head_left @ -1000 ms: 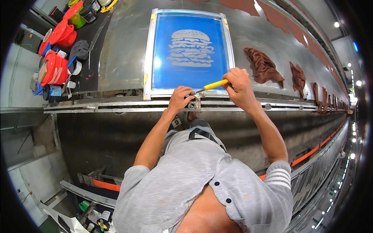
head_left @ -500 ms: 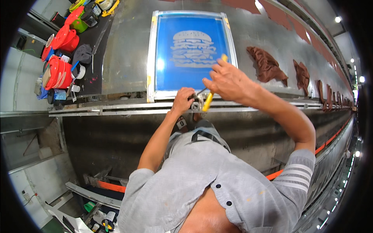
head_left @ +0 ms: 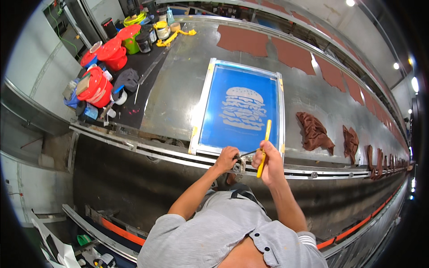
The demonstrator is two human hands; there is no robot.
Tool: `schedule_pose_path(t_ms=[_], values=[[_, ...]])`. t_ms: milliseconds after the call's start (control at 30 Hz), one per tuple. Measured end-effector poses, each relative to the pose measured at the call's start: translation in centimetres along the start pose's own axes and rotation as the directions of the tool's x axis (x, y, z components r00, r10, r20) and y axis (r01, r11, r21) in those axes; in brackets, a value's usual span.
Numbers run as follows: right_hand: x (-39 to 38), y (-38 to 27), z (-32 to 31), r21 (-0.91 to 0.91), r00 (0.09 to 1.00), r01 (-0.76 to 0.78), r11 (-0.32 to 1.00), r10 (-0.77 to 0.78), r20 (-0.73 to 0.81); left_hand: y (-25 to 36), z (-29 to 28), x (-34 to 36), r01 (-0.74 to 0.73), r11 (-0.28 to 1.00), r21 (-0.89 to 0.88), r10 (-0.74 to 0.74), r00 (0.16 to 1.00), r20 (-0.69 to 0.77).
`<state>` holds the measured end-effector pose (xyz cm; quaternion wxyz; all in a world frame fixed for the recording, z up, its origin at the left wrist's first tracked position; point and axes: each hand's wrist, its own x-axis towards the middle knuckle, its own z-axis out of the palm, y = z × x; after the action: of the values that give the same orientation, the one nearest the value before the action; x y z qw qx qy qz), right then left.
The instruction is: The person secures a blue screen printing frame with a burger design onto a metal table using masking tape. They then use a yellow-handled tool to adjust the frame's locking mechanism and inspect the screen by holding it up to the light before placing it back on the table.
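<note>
The right grip is curled around a yellow-handled tool, its dark shaft pointing left toward a metal fitting. There the left grip has bent fingers; whether they pinch anything I cannot tell. Just beyond both, a blue framed screen lies on the worktop.

Pale wall, bright lamps

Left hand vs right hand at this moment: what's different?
The right hand is closed around the yellow-handled tool; the left hand is at the small metal bracket, its exact grip unclear. The right hand's fingers curl into a fist; the left hand's reach toward the bracket. Both are bare, near the blue screen's near edge.
</note>
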<state>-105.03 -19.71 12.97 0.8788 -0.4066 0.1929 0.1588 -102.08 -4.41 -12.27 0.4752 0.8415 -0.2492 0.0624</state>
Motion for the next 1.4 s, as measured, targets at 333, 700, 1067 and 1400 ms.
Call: schedule_pose_path(t_ms=[333,700,1067,1400], values=[[1.3,-5.4,-1.1,-0.506,0.585,0.688,-0.521,-0.015,0.811,5.1,-0.8,-1.0,0.246,0.939,0.242,-0.277,0.955,0.105],[3.2,-5.1,-0.4,-0.631,0.710,0.593,-0.500,-0.045,0.703,5.2,0.2,-1.1,0.213,0.934,0.285,-0.262,0.954,0.143],[1.9,0.2,-0.1,-0.072,0.969,0.014,0.997,0.004,0.246,6.0,-0.3,-0.1,0.198,0.970,0.144,-0.216,0.968,0.125],[1.5,-6.3,0.8,-0.254,0.303,0.807,-0.534,0.004,0.953,5.1,1.5,-1.6,0.225,0.932,0.283,-0.235,0.972,0.003]])
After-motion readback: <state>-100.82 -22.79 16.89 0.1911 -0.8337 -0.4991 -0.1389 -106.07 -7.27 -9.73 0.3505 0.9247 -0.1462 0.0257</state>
